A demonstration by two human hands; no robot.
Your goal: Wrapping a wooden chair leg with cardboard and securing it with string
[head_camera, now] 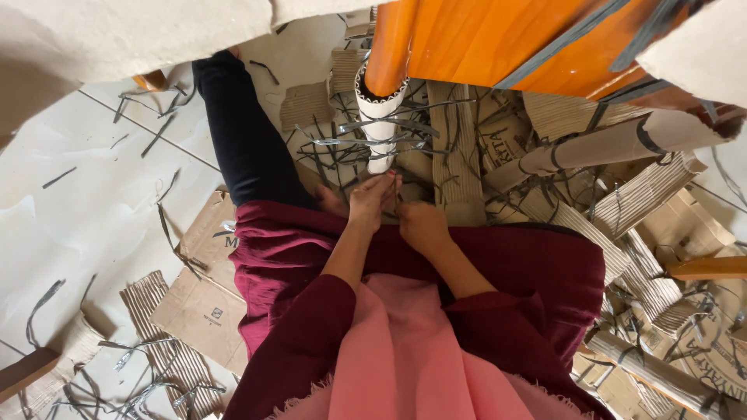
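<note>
An orange wooden furniture leg (389, 47) comes down from the top, its lower end wrapped in a white corrugated cardboard sleeve (379, 117) bound with dark plastic straps (366, 141). My left hand (373, 198) is just below the sleeve's end, fingers pinched together on a thin dark strap end (398, 201). My right hand (422, 225) is curled into a fist right beside it, touching the same spot; what it grips is hidden. Both forearms reach out from maroon sleeves over a pink cloth (405, 358).
Corrugated cardboard pieces (459, 155), cardboard-wrapped legs (615, 144) and cut dark straps litter the floor ahead and right. Flat brown cardboard (204, 311) lies on the white tiles (93, 202) at left. A leg in dark trousers (241, 132) stretches forward. Orange furniture panel (506, 39) overhangs.
</note>
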